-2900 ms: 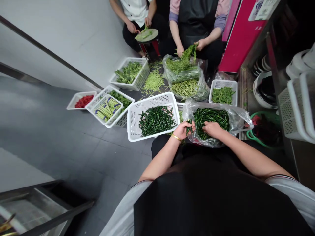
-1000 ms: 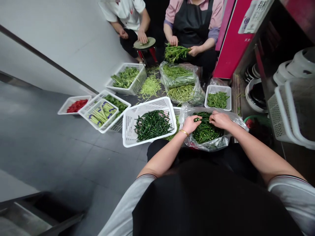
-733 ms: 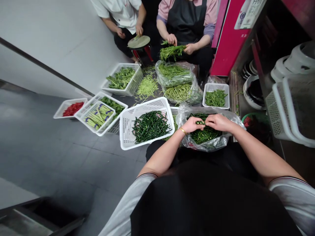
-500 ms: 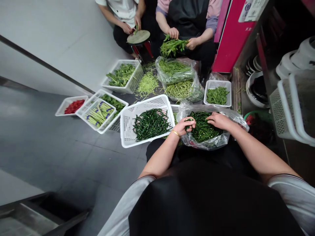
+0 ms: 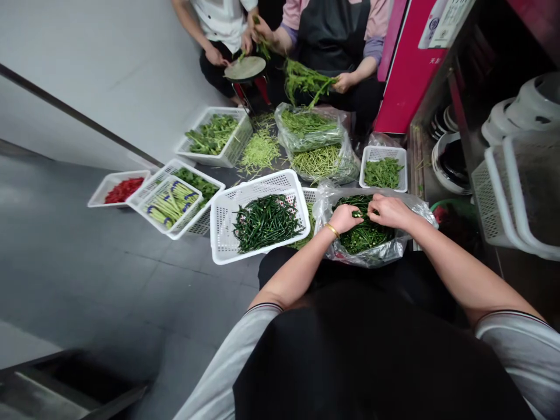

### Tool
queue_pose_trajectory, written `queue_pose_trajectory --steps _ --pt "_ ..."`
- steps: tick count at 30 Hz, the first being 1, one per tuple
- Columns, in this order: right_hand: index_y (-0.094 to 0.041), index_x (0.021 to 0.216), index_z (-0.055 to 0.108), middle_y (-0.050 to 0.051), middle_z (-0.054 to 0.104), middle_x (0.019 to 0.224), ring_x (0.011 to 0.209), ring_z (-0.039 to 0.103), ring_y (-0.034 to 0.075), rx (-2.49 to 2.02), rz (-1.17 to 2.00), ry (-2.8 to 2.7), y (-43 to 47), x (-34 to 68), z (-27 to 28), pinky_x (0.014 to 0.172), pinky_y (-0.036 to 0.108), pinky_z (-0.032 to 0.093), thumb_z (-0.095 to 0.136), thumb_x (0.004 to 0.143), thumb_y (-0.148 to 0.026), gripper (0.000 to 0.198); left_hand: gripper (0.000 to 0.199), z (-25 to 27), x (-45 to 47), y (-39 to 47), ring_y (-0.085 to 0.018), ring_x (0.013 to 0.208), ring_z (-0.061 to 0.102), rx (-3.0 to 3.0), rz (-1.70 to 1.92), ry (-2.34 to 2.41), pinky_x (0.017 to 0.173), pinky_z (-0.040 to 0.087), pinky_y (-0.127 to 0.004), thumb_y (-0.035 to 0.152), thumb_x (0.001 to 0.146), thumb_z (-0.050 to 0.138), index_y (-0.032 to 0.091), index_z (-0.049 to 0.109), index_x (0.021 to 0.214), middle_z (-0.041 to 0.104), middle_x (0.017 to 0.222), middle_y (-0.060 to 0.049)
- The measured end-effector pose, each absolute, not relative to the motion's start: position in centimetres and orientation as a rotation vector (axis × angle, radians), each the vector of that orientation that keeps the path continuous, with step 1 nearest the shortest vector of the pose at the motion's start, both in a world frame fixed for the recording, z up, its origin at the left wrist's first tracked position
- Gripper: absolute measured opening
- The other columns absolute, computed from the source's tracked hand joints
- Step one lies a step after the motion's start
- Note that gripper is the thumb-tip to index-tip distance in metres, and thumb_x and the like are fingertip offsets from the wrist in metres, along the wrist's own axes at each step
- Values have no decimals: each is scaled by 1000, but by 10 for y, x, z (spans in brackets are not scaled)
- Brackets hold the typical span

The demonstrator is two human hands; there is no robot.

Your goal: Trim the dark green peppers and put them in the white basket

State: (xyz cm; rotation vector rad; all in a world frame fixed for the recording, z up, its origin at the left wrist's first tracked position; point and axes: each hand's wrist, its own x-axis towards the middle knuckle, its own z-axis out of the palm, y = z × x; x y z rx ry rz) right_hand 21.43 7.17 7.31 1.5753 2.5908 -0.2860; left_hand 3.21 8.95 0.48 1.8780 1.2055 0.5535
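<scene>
Over a clear plastic bag (image 5: 321, 204) full of dark green chili peppers (image 5: 365, 236), my two hands meet close together. Several chili peppers are held in the curled fingers of my left hand (image 5: 345, 220), their pale ends showing at its fingertips. My right hand (image 5: 388, 211) is closed in a pinch at a chili pepper, just right of my left fingertips; its grip is partly hidden. Left of the bag stands a white perforated basket (image 5: 223, 233) with a pile of slim dark green chili peppers (image 5: 266, 223).
White baskets of leafy greens (image 5: 214, 134) and bundled green stalks (image 5: 172, 204) lie to the left, beside a tray of red pieces (image 5: 125, 190). Ahead, two people handle greens near a round stool (image 5: 245, 69). Stacked white baskets (image 5: 494, 192) stand at the right.
My left hand has moved right, from the bag's left side to my right fingertips. The person opposite has lifted one hand with greens toward the stool.
</scene>
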Motion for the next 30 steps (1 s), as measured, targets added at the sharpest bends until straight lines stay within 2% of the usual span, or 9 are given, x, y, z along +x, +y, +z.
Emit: queue_pose_trajectory --steps 5,8,10,13,17,23,25,27,30 --pt "-16 80 68 7 63 82 72 59 17 1541 -1060 2813 72 222 48 71 29 44 46 90 -44 36 9 4 23 82 -15 75 59 1758 625 1067 77 44 -27 17 64 71 16 72 72 69 76 -2" --pt "-17 87 68 5 64 76 66 60 16 1612 -1561 2744 75 232 32 68 29 47 46 90 -56 45 14 4 10 78 -11 64 53 1416 675 991 64 42 -24 19 60 74 14 69 72 65 70 0" --pt "-18 98 70 5 66 83 70 61 16 1786 -1398 2719 74 235 25 69 29 48 52 87 -57 44 21 3 0 75 -8 54 45 1079 717 938 51 34 -21 24 58 75 14 65 74 62 67 0" --pt "-24 108 72 7 67 99 80 62 18 1842 -777 2566 68 230 21 73 28 46 65 81 -47 36 25 1 -11 70 -8 53 42 645 837 757 42 24 -19 29 57 72 15 59 73 57 68 -1" --pt "-21 89 74 7 68 97 82 64 18 1683 -507 2409 66 223 23 71 26 44 61 84 -32 18 28 -1 -17 61 -10 59 48 455 909 564 41 22 -17 33 58 72 15 56 71 55 68 -3" --pt "-18 79 69 2 66 65 57 59 13 1860 -1562 2506 76 224 40 59 26 47 59 82 -56 40 36 4 4 58 -5 52 44 629 808 751 42 22 -16 30 58 84 12 62 79 52 62 2" --pt "-17 80 70 2 65 63 55 59 14 1857 -1721 2530 72 216 44 57 27 48 60 81 -60 45 35 6 16 59 -4 49 43 744 730 847 41 22 -17 26 55 86 11 62 75 52 59 2" --pt "-17 83 72 5 68 73 64 61 16 1952 -1426 2717 65 208 46 62 28 49 57 85 -56 42 32 7 26 59 -5 48 43 771 677 889 40 21 -18 25 55 85 12 59 69 52 56 2" --pt "-18 97 74 11 68 100 86 63 20 2009 -568 2839 55 205 45 72 30 47 46 95 -41 36 30 5 28 58 -5 45 41 668 658 881 38 18 -18 25 59 82 13 54 63 48 51 3"
